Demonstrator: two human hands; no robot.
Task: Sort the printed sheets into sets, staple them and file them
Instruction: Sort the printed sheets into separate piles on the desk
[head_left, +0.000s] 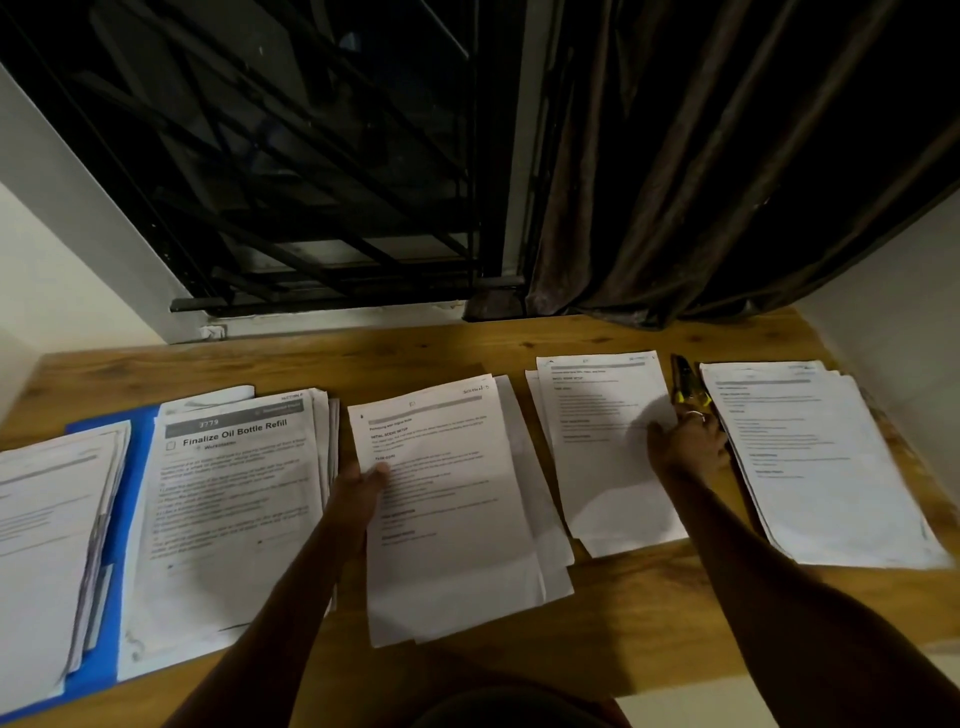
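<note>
Several stacks of printed sheets lie in a row on the wooden table. My left hand pinches the left edge of the middle stack, thumb on top of its first sheet. My right hand sits at the right edge of the stack beside it, thumb on the paper. Its ringed fingers curl at the near end of a black and yellow stapler, which lies between that stack and the far-right stack. Whether those fingers hold the stapler is unclear.
An open blue folder at the left carries a thick stack headed "Finalize Oil Bottle Refill" and another stack at the far left. Behind the table are a barred window and a dark curtain. Walls close both sides.
</note>
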